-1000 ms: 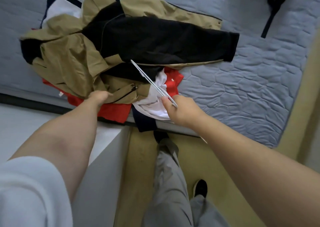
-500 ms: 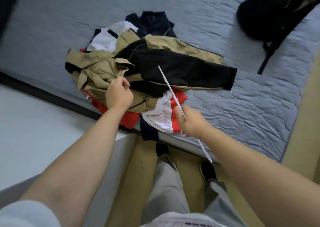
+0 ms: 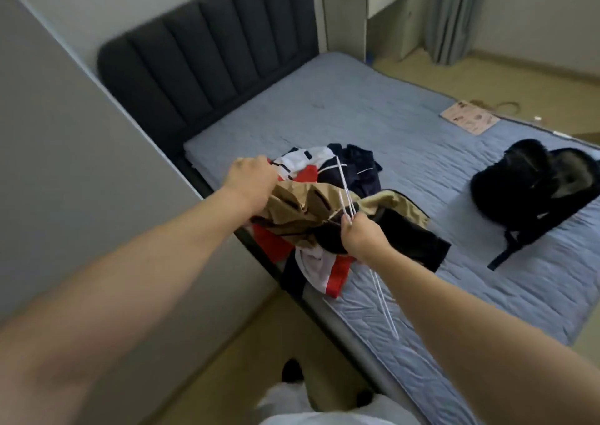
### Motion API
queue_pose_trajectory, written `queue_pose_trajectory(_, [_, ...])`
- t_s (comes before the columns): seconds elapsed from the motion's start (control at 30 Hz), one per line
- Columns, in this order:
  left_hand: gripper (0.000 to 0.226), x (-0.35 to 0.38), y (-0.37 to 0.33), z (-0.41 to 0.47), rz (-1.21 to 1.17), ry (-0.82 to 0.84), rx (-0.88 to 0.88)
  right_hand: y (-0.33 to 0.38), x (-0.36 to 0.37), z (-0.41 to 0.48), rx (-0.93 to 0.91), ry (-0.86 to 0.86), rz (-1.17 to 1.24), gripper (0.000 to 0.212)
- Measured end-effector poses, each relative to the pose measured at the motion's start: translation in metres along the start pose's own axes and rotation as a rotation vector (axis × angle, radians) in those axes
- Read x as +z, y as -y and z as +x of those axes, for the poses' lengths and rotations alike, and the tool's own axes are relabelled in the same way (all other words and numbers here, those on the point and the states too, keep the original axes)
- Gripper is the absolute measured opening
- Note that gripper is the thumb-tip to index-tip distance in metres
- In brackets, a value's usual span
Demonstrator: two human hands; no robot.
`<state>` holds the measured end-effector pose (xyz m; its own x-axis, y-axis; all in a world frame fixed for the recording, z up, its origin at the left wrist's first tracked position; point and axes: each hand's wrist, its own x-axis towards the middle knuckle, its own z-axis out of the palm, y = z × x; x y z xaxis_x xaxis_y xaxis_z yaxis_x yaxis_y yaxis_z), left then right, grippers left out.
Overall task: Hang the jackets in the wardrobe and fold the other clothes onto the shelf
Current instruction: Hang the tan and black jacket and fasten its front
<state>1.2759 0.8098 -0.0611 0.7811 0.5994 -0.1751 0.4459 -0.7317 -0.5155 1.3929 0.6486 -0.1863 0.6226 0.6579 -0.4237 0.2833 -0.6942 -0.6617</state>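
A tan and black jacket [image 3: 305, 210] is raised off a heap of clothes at the near edge of the bed [image 3: 373, 125]. My left hand [image 3: 251, 177] grips the jacket's tan fabric at its left end. My right hand [image 3: 362, 237] holds a thin white wire hanger [image 3: 345, 190] whose upper part lies against the jacket and whose lower part sticks out below my wrist. Under the jacket lie a red, white and navy garment [image 3: 324, 268] and a dark navy garment [image 3: 360, 168].
A black backpack [image 3: 532, 190] lies on the right of the bed, a pink sheet [image 3: 469, 120] at its far edge. The dark padded headboard [image 3: 207, 64] stands behind. A grey panel [image 3: 81, 171] rises at left. A desk [image 3: 363, 8] and curtain stand at the back.
My left hand has lifted the jacket off the heap, uncovering the red and white clothes. The right hand brought the hanger up against the jacket. My head has risen, showing the room.
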Motion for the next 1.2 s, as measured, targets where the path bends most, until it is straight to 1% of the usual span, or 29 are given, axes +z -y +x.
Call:
queue_pose_trajectory(0.07, [0.023,-0.021,0.011,-0.037,0.041,-0.154,-0.012,0.004,-0.013,-0.019,-0.057,-0.025,-0.057,0.041])
queue_pose_trajectory(0.1, [0.022,-0.03,0.018,-0.057,0.045,-0.247,-0.042,0.009,-0.019,-0.029,-0.082,-0.041,-0.083,0.035])
queue_pose_trajectory(0.17, [0.021,-0.043,0.035,-0.098,0.041,-0.427,-0.141,0.019,-0.026,-0.051,-0.128,-0.071,-0.147,0.022])
queue_pose_trajectory(0.2, [0.021,-0.049,0.045,-0.118,0.016,-0.532,-0.206,0.026,-0.027,-0.061,-0.15,-0.08,-0.178,0.021])
queue_pose_trajectory(0.23, [0.019,-0.054,0.055,-0.138,-0.045,-0.65,-0.278,0.034,-0.027,-0.072,-0.172,-0.094,-0.201,0.02])
queue_pose_trajectory(0.3, [0.011,-0.066,0.073,-0.176,-0.282,-0.85,-0.435,0.047,-0.022,-0.092,-0.224,-0.135,-0.179,0.019])
queue_pose_trajectory(0.4, [0.015,-0.085,0.091,-0.227,-0.64,-0.962,-0.692,0.061,-0.009,-0.122,-0.373,-0.098,-0.026,0.019])
queue_pose_trajectory(0.47, [0.012,-0.09,0.097,-0.259,-0.845,-0.991,-0.832,0.068,0.001,-0.143,-0.433,-0.078,0.076,0.025])
queue_pose_trajectory(0.5, [0.012,-0.09,0.097,-0.275,-0.944,-0.997,-0.885,0.07,0.008,-0.156,-0.454,-0.054,0.105,0.024])
queue_pose_trajectory(0.53, [0.012,-0.089,0.097,-0.291,-1.041,-0.998,-0.919,0.072,0.015,-0.17,-0.46,-0.015,0.138,0.017])
queue_pose_trajectory(0.57, [0.013,-0.087,0.096,-0.304,-1.145,-0.993,-0.923,0.074,0.025,-0.184,-0.456,0.04,0.176,0.008])
queue_pose_trajectory(0.6, [0.015,-0.084,0.095,-0.317,-1.276,-0.974,-0.903,0.075,0.035,-0.199,-0.448,0.097,0.189,0.007])
queue_pose_trajectory(0.67, [0.018,-0.079,0.09,-0.343,-1.584,-0.941,-0.812,0.076,0.057,-0.225,-0.437,0.18,0.132,0.026])
queue_pose_trajectory(0.7, [0.018,-0.078,0.088,-0.356,-1.724,-0.956,-0.755,0.078,0.067,-0.235,-0.445,0.194,0.092,0.031])
queue_pose_trajectory(0.77, [0.019,-0.077,0.086,-0.379,-1.949,-1.022,-0.661,0.08,0.083,-0.249,-0.509,0.185,0.035,0.029])
queue_pose_trajectory(0.83, [0.02,-0.079,0.089,-0.399,-2.13,-1.075,-0.652,0.082,0.094,-0.259,-0.561,0.172,0.03,0.023])
queue_pose_trajectory(0.87, [0.02,-0.079,0.091,-0.407,-2.222,-1.091,-0.647,0.083,0.099,-0.263,-0.574,0.182,0.042,0.023])
queue_pose_trajectory(0.97, [0.029,-0.078,0.104,-0.438,-2.473,-1.09,-0.616,0.089,0.106,-0.276,-0.607,0.227,0.037,0.036])
queue_pose_trajectory(1.07, [0.034,-0.077,0.115,-0.474,-2.552,-1.097,-0.587,0.108,0.114,-0.292,-0.695,0.254,-0.01,0.051])
queue_pose_trajectory(1.13, [0.036,-0.077,0.12,-0.495,-2.519,-1.119,-0.578,0.124,0.125,-0.309,-0.722,0.355,-0.002,0.061])
queue_pose_trajectory(1.2, [0.04,-0.081,0.123,-0.512,-2.476,-1.158,-0.585,0.14,0.139,-0.328,-0.724,0.506,0.019,0.065])
